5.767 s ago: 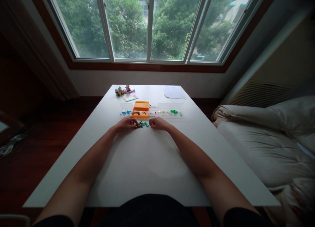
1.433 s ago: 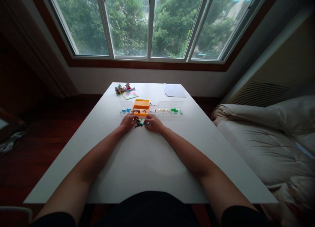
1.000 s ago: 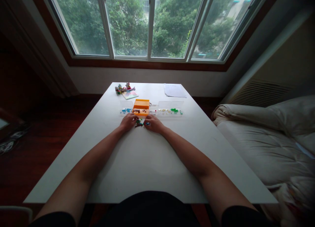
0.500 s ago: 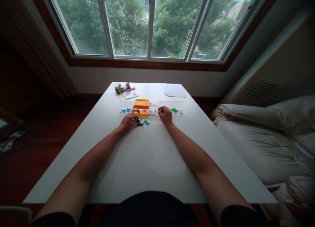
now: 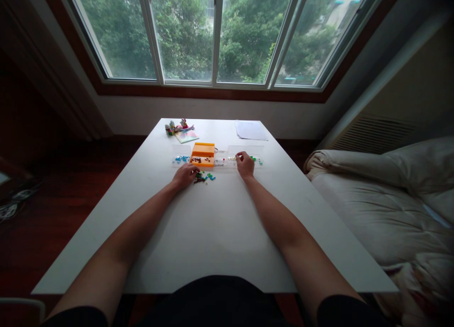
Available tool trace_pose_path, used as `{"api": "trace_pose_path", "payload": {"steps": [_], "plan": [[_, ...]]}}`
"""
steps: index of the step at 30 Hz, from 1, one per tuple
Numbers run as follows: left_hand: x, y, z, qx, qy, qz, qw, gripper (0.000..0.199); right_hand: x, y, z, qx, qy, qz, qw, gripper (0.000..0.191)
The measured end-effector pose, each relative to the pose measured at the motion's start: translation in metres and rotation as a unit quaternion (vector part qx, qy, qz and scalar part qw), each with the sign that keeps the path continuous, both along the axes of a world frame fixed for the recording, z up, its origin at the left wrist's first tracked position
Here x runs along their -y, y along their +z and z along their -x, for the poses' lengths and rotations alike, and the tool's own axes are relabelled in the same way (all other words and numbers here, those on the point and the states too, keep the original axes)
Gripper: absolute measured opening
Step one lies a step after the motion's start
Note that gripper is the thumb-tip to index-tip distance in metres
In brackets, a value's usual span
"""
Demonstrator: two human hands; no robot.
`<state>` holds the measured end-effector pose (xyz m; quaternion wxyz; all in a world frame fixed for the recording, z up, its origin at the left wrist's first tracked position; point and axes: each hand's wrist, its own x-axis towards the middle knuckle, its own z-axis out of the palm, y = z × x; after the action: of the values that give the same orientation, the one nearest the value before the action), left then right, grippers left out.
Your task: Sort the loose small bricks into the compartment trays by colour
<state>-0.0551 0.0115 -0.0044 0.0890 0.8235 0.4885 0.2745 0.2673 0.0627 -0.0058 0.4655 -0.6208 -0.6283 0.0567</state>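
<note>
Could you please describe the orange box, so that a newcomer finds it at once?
Find the white table before the window. Beyond the left hand, small containers form a row running sideways. The orange box lies open there, holding dark pieces; its neighbours are clear plastic.

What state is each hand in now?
Left hand: fingers at the small multicoloured pieces; grip unclear.
Right hand: at the clear plastic tray; grip unclear.

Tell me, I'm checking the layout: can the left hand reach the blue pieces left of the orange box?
Probably yes: the blue pieces lie just beyond the left hand, their clear lid seemingly swung back.
</note>
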Motion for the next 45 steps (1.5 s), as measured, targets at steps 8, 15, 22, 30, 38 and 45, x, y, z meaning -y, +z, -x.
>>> {"api": "trace_pose_path", "payload": {"steps": [8, 15, 22, 30, 38, 45], "plan": [[0.002, 0.002, -0.001, 0.012, 0.003, 0.006, 1.0, 0.02, 0.022, -0.004, 0.037, 0.104, 0.245, 0.004, 0.964, 0.017], [0.001, 0.0, -0.001, 0.012, 0.003, -0.002, 1.0, 0.019, 0.032, -0.008, 0.059, 0.179, 0.333, 0.02, 0.926, 0.02], [0.002, 0.003, -0.003, 0.009, 0.005, 0.002, 1.0, 0.019, 0.039, -0.004, 0.064, 0.183, 0.3, 0.04, 0.935, 0.018], [0.001, 0.002, -0.003, 0.008, 0.005, 0.002, 1.0, 0.02, 0.037, -0.01, 0.066, 0.207, 0.34, 0.014, 0.917, 0.025], [0.002, 0.002, -0.003, 0.009, 0.007, 0.001, 1.0, 0.019, 0.036, -0.011, 0.065, 0.206, 0.356, 0.009, 0.911, 0.023], [0.001, 0.001, -0.002, 0.012, 0.001, -0.002, 1.0, 0.018, 0.038, -0.008, 0.065, 0.21, 0.359, 0.004, 0.909, 0.021]]}}
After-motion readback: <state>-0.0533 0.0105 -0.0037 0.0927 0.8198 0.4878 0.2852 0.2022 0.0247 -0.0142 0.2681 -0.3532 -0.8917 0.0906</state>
